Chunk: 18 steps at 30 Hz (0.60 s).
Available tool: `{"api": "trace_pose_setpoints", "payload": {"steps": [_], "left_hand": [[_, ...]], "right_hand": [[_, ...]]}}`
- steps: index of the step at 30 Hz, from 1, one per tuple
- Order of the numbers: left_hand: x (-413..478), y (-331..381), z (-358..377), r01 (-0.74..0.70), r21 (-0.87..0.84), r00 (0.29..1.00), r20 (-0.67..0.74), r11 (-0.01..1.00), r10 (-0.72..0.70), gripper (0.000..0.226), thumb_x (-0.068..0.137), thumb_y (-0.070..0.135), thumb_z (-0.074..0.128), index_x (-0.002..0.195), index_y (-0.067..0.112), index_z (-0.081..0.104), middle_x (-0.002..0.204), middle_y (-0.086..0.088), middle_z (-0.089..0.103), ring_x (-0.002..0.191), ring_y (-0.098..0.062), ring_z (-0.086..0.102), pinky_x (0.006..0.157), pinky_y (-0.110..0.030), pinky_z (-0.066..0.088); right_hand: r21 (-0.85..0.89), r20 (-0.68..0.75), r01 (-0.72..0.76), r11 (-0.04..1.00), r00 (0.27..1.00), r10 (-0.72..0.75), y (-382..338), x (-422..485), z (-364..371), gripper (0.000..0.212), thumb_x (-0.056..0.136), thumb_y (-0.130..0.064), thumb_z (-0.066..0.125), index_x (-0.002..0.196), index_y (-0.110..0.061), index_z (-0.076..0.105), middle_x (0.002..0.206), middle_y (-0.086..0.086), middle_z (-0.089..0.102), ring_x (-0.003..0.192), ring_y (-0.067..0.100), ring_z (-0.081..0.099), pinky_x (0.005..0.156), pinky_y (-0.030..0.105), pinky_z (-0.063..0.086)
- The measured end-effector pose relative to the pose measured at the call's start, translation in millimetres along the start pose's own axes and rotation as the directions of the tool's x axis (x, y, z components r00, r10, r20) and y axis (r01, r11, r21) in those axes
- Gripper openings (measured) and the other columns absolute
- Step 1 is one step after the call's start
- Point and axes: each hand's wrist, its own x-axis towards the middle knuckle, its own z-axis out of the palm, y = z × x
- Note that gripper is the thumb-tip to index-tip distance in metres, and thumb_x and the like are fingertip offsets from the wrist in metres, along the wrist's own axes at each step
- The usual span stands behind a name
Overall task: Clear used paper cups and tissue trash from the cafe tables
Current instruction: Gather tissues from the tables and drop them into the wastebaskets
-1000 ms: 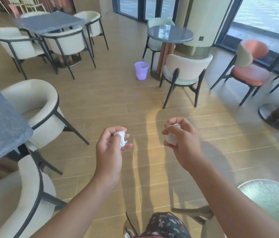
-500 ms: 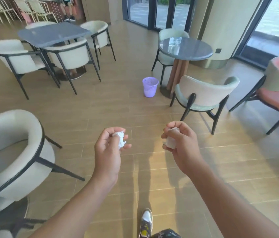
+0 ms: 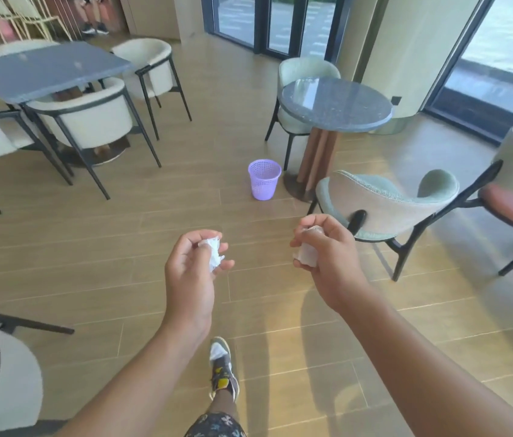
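Wood-plank floor [image 3: 122, 247] runs ahead of us to a purple basket [image 3: 264, 179], which stands upright just beside the foot of the round bench [image 3: 337, 104]. Our left hand [image 3: 192, 272] pinches a crumpled tissue [image 3: 214, 253] between thumb and curled fingers. It sits out at the fingertips rather than deep in the palm, which we judge makes it easy to let go over an opening. Our right hand [image 3: 327, 253] is curled round a pale wad [image 3: 307, 257]; we cannot tell whether it is tissue or a squashed cup. We hold both hands out in front at about the same height, well apart from the basket. We judge the rubbish is on its way there to be dropped. A green chair [image 3: 384, 203] stands near the path on the right.
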Motion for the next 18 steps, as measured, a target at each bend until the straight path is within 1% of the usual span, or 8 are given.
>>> {"api": "trace_pose_setpoints", "payload": {"steps": [3,6,8,12,15,18], "left_hand": [[80,-7,16,0.007,0.006,1.0,0.024,1.0,-0.008,0.038,0.101,-0.006,0.042,0.088,0.017,0.07,0.114,-0.013,0.068,0.092,-0.015,0.069,0.068,-0.027,0.057],[158,-7,33,0.039,0.018,0.998,0.051,0.999,-0.04,0.039,0.1,-0.006,0.042,0.088,0.017,0.07,0.114,-0.013,0.069,0.092,-0.016,0.069,0.069,-0.028,0.057],[205,-4,45,0.04,0.029,0.996,0.083,0.999,-0.042,0.042,0.1,-0.007,0.042,0.086,0.02,0.071,0.112,-0.01,0.07,0.092,-0.016,0.069,0.068,-0.027,0.057],[290,0,68,0.047,0.067,0.993,0.109,0.997,-0.054,0.039,0.1,-0.006,0.042,0.088,0.018,0.07,0.109,-0.006,0.07,0.093,-0.015,0.069,0.068,-0.027,0.057],[350,-4,87,0.064,0.07,0.99,0.123,0.995,-0.072,0.036,0.101,-0.007,0.042,0.089,0.015,0.068,0.106,-0.004,0.071,0.092,-0.015,0.069,0.068,-0.028,0.058],[408,-14,111,0.078,0.08,0.987,0.133,0.994,-0.089,0.034,0.101,-0.007,0.042,0.09,0.014,0.068,0.107,-0.004,0.07,0.091,-0.014,0.069,0.068,-0.027,0.057]], "right_hand": [[0.008,-0.023,0.0,1.0,1.0,0.0,0,74,25,0.022,0.087,0.006,0.06,0.091,-0.015,0.06,0.077,0.001,0.062,0.072,0.018,0.057,0.05,0.029,0.046],[0.007,-0.061,-0.01,1.0,0.998,0.01,-11,145,53,0.02,0.072,-0.006,0.064,0.09,-0.016,0.061,0.076,0.002,0.062,0.069,0.017,0.056,0.05,0.028,0.045],[0.017,-0.071,-0.009,1.0,0.997,0.01,-19,189,70,0.021,0.069,-0.009,0.063,0.089,-0.016,0.061,0.074,0.001,0.062,0.068,0.018,0.055,0.05,0.028,0.044],[0.025,-0.1,-0.001,1.0,0.995,0.003,-32,268,94,0.018,0.072,-0.008,0.064,0.088,-0.017,0.062,0.072,0.001,0.062,0.065,0.017,0.055,0.051,0.029,0.042],[0.049,-0.114,0.001,0.999,0.993,0.005,-35,327,104,0.018,0.079,-0.001,0.064,0.087,-0.017,0.061,0.07,0.0,0.061,0.065,0.019,0.053,0.052,0.03,0.04],[0.055,-0.14,-0.004,0.998,0.99,0.012,-36,390,110,0.02,0.085,0.004,0.063,0.088,-0.016,0.061,0.068,0.001,0.061,0.063,0.018,0.053,0.05,0.029,0.041]]}}
